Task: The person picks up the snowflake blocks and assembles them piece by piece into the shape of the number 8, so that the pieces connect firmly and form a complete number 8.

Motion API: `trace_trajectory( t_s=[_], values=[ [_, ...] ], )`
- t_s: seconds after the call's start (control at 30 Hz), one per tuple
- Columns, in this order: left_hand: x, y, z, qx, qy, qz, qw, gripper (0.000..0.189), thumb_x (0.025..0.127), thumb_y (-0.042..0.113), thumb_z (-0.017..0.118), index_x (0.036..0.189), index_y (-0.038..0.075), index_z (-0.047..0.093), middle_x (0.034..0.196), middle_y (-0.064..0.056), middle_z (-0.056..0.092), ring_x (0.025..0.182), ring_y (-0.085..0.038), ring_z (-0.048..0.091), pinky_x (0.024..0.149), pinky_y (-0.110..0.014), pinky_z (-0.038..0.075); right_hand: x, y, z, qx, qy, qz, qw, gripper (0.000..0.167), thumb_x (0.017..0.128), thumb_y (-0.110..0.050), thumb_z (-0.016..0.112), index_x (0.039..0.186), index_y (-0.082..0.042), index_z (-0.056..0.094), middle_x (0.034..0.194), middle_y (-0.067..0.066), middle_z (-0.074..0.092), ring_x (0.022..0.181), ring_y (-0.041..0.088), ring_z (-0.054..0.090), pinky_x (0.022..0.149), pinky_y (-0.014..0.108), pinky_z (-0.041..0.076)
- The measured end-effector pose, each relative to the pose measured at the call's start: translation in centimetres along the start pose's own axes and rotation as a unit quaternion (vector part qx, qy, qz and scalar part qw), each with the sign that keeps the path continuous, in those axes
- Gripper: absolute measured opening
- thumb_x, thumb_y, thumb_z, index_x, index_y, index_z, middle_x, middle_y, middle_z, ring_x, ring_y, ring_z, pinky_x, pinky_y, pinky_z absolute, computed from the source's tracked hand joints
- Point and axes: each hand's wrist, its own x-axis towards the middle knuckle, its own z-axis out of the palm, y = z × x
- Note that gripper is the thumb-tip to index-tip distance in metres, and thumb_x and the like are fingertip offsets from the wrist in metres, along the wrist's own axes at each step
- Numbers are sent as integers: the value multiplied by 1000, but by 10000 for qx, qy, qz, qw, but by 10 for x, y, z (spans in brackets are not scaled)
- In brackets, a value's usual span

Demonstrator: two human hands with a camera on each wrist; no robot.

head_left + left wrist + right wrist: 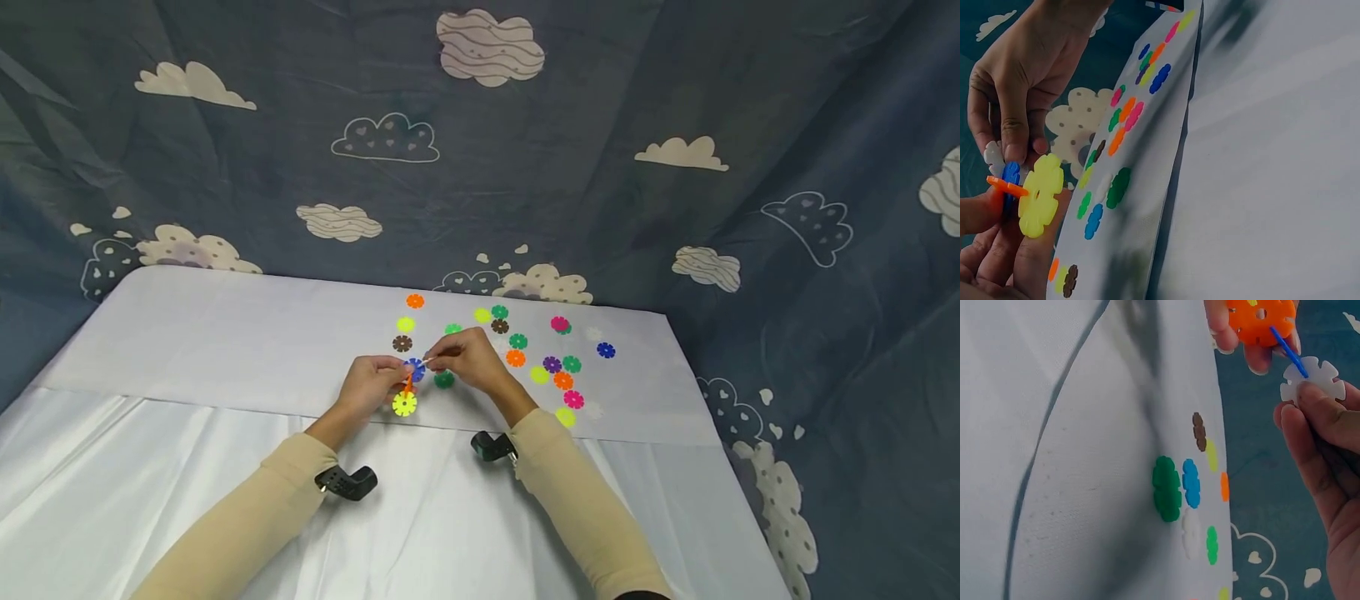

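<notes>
My left hand [366, 387] pinches a small chain of notched plastic discs, held up over the table. In the left wrist view, the yellow disc [1041, 209] is slotted onto an orange disc [999, 182], which crosses a blue disc [1012, 172]. A white disc [1330, 376] is pinched between thumb and fingers of my right hand [471, 357]. Its edge meets the blue disc [1289, 351] in the right wrist view, where the orange disc [1250, 325] faces the camera. Left fingers partly hide the chain.
More loose discs lie flat on the white table [225, 333], including a brown disc [402, 343] beyond my left hand and a dark green disc [444, 380] below my right hand. Several others spread to the right, out to a dark blue disc [606, 350]. Behind hangs a cloud-patterned curtain [570, 225].
</notes>
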Motion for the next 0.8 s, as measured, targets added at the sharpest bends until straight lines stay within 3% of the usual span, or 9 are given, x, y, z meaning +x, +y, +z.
trace_trajectory(
  t_s=[0.1,0.27,0.5,0.63,0.8],
  values=[
    [-1,-1,0,-37,-193,-53,9998,20,97,9,57,105,-9,60,94,-14,72,72,-10,67,62,-22,56,-1,-1,-3,49,-54,97,9999,9,83,1,72,92,3,73,88,13,71,71,16,68,70,27,58],
    [0,-4,-4,-281,-856,-63,9959,29,98,9,54,119,-12,53,94,-14,72,76,-11,68,68,-24,57,-2,3,-10,321,-130,188,9992,6,84,0,71,89,3,72,88,12,69,71,17,66,71,32,58],
    [-3,-1,-7,-415,-2023,-219,9782,44,101,19,52,127,-15,48,93,-9,71,80,-14,68,73,-29,58,2,9,-17,62,-643,-328,9974,6,79,-1,77,85,0,76,87,5,65,79,16,55,70,26,53],
    [-3,0,-4,-349,-2153,-301,9755,47,100,24,54,125,-16,50,95,-11,71,78,-13,68,68,-26,58,2,5,-17,70,-920,-348,9951,9,79,-1,77,88,1,76,90,8,66,80,19,53,72,24,50],
    [-3,-1,-2,-318,-1949,-397,9795,46,99,23,57,123,-16,51,88,-7,69,76,-13,67,72,-30,58,-10,12,-28,-406,-762,214,9960,22,81,-8,77,103,-5,74,98,10,68,82,20,55,74,26,51]
  ],
)
